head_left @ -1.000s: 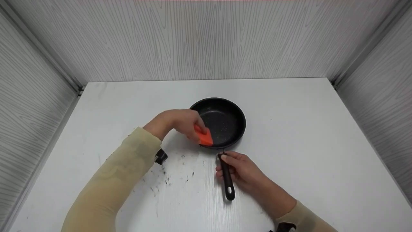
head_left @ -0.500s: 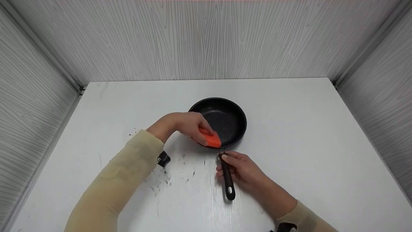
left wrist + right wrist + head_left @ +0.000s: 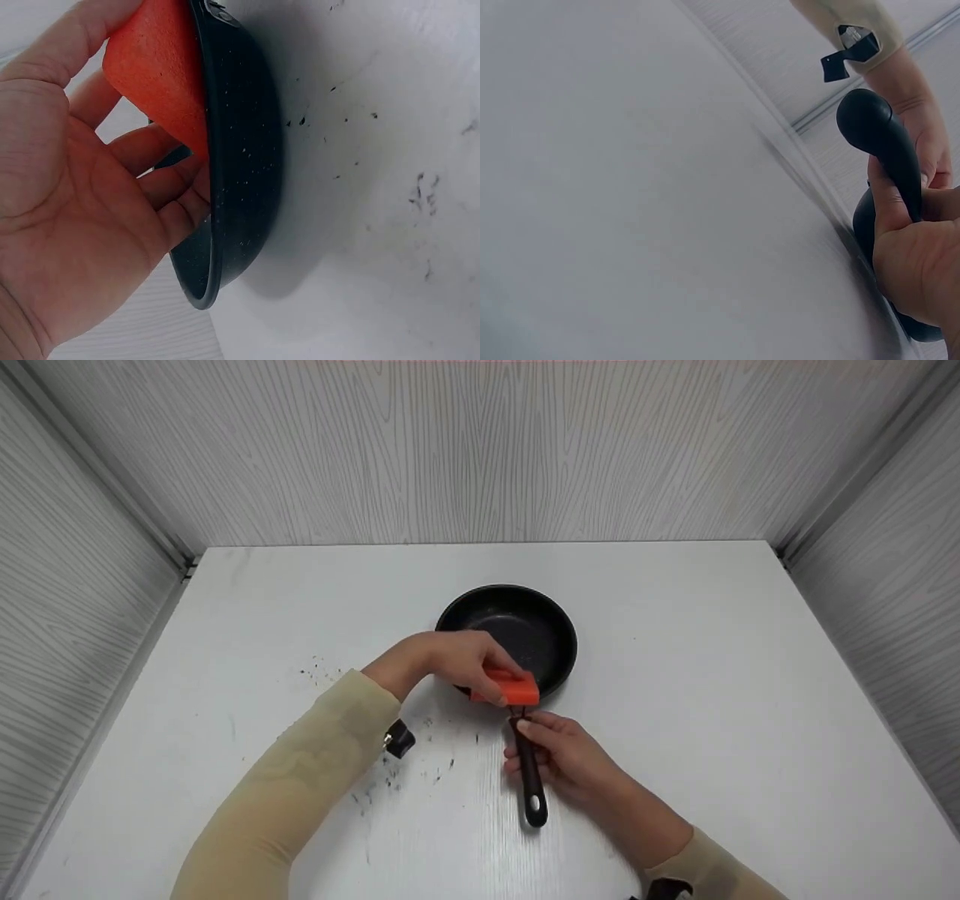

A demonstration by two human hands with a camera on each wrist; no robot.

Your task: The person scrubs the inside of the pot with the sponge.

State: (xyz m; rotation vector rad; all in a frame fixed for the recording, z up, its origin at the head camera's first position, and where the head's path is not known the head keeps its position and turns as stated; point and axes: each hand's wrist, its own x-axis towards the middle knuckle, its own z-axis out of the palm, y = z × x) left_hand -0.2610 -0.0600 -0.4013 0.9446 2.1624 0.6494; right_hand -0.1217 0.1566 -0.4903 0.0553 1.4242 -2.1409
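Note:
A black frying pan (image 3: 525, 622) with pale speckles sits on the white table, its handle (image 3: 533, 787) pointing toward me. My left hand (image 3: 465, 658) pinches an orange-red sponge (image 3: 517, 688) at the pan's near rim, just above where the handle joins. In the left wrist view the sponge (image 3: 157, 67) lies between thumb and fingers against the inside of the rim, and the other fingers reach into the pan (image 3: 244, 150). My right hand (image 3: 566, 750) grips the handle near the pan; in the right wrist view the handle (image 3: 889, 139) runs between thumb and fingers.
Dark crumbs and smudges (image 3: 390, 772) are scattered on the table (image 3: 712, 675) left of the handle, with more specks (image 3: 315, 667) farther left. Wood-grain panels (image 3: 480, 457) stand behind and on both sides.
My left hand has slid the sponge rightward along the pan's near rim, from its lower left to beside the handle joint. The right hand and the pan have stayed nearly still.

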